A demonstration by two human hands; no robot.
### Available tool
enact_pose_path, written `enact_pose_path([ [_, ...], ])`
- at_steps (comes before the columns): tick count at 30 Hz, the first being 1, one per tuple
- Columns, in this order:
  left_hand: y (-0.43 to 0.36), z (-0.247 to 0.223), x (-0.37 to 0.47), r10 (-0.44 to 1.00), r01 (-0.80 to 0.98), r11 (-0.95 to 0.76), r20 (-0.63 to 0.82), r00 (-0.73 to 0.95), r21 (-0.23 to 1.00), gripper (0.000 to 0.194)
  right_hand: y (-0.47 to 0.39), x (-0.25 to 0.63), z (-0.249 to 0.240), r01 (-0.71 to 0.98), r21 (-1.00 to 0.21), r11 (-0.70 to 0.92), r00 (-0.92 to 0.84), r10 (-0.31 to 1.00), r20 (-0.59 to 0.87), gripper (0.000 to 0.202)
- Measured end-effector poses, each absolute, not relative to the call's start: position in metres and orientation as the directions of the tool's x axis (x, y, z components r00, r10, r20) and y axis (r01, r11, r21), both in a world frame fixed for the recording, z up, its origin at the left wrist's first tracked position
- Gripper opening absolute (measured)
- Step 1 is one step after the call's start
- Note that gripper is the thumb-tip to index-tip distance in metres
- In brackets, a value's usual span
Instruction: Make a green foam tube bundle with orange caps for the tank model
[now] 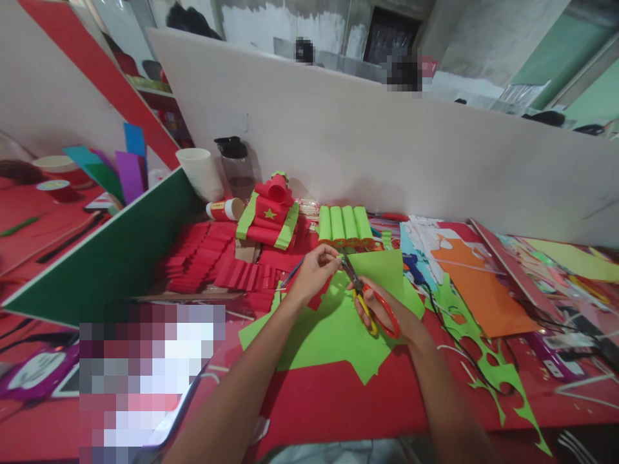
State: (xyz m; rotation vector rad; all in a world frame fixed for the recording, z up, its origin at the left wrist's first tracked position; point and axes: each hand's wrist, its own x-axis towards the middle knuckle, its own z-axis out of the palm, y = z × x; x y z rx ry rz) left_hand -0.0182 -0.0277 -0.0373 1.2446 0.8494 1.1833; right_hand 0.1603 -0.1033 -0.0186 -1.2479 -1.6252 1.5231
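My right hand (380,308) is closed round the scissors (358,283), which have one red and one yellow handle loop. The blades point up and left, towards the fingertips of my left hand (316,265). Those fingers are pinched together at the blade tips; what they hold is too small to make out. Under both hands lie sheets of bright green paper (314,345), overlapping on the red tabletop (348,412). Just beyond stands a row of green paper rolls (344,224). A red and green paper model with a star (269,214) stands further left.
Folded red paper strips (203,254) lie at left by a green board (101,258). A cup (200,173) and bottle (236,164) stand behind. At right are orange paper (483,283), cut green scraps (488,361) and a blue glue gun (414,267) with a cord. A white partition (338,135) runs behind.
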Motion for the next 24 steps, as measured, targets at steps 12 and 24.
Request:
enact_pose_path([
  [12,-0.027,-0.039,-0.018,0.969,-0.221,-0.074,0.123,0.215,0.972,0.021,-0.100,0.162,-0.028,0.311,-0.949,-0.056,-0.351,0.921,-0.170,0.061],
  [24,-0.028,-0.038,-0.016,0.976,-0.243,-0.072,0.119,0.184,0.967,0.019,-0.097,0.168,-0.041,0.361,-0.932,0.036,-0.382,0.917,-0.112,0.067],
])
